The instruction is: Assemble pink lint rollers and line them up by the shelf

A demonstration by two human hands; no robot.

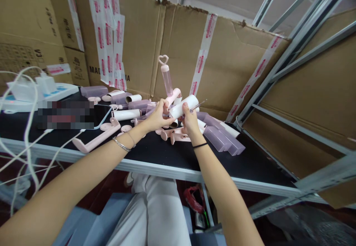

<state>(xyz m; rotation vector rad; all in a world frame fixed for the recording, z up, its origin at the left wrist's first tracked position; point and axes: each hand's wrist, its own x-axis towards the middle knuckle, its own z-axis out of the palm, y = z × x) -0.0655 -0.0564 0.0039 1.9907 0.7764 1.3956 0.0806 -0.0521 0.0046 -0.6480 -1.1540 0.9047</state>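
white cylinder part [183, 107] sits between both hands, held up just above the black tabletop [167, 153] near its middle. long axis runs low-left to high-right in view, upper end pointing up & away toward the cardboard wall [222, 53], lower end toward the left hand [157, 118]. left hand curled shut round the lower-left end, fingers wrapped. right hand [189, 121] just beside it under the cylinder's right half, closed in a pinch on a thin screwdriver-like tool [196, 107]; tool shaft lies roughly parallel w/ the cylinder, tip up-right. both hands about equally near, touching. behind: pink heart-topped tube [166, 77] upright. around: pile of pink & purple plastic parts [219, 136], pink handle piece [96, 138] to the left, white power strip [33, 94] w/ cables far left.
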